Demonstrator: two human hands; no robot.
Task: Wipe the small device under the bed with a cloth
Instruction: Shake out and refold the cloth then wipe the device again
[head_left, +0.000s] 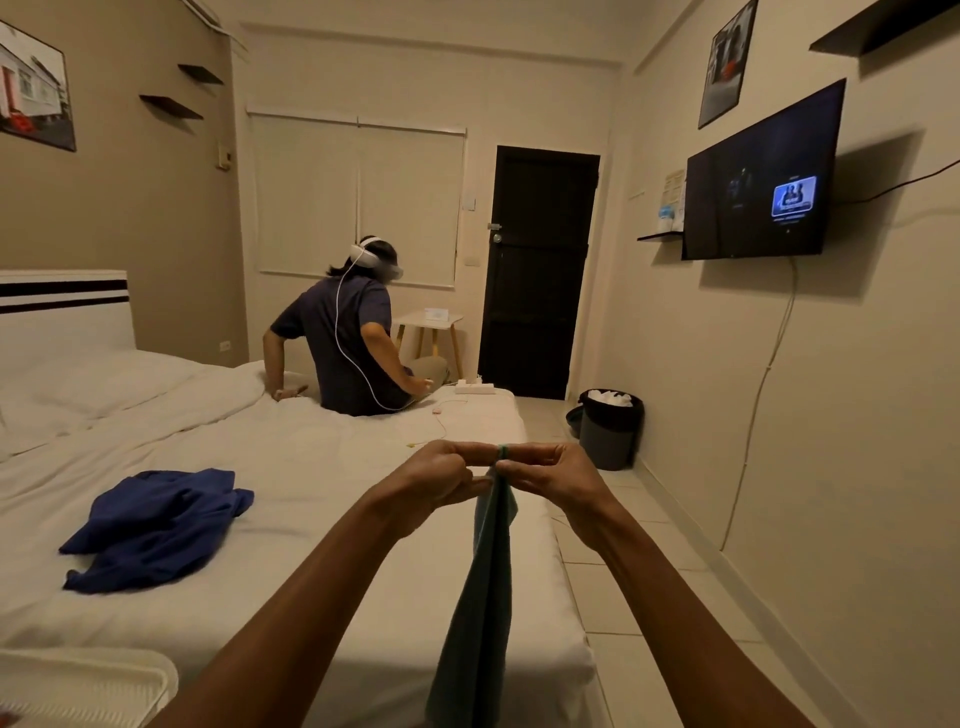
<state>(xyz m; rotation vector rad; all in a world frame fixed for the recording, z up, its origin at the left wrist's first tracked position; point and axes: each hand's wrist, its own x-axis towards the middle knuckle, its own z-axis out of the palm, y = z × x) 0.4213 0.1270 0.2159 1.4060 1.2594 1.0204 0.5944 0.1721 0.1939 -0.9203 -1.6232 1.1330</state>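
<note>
A grey-green cloth (480, 603) hangs straight down in front of me, over the right edge of the white bed (311, 467). My left hand (441, 480) and my right hand (550, 478) both pinch its top edge, fingertips close together at chest height. The cloth is folded lengthwise and falls below the frame's bottom. No small device shows, and the space under the bed is hidden from this angle.
A crumpled blue garment (156, 525) lies on the bed at left. Another person (348, 343) with a headset sits at the far end, near a power strip (475, 388). A grey bin (610, 428) stands by the tiled aisle (623, 571); a TV (761, 179) hangs right.
</note>
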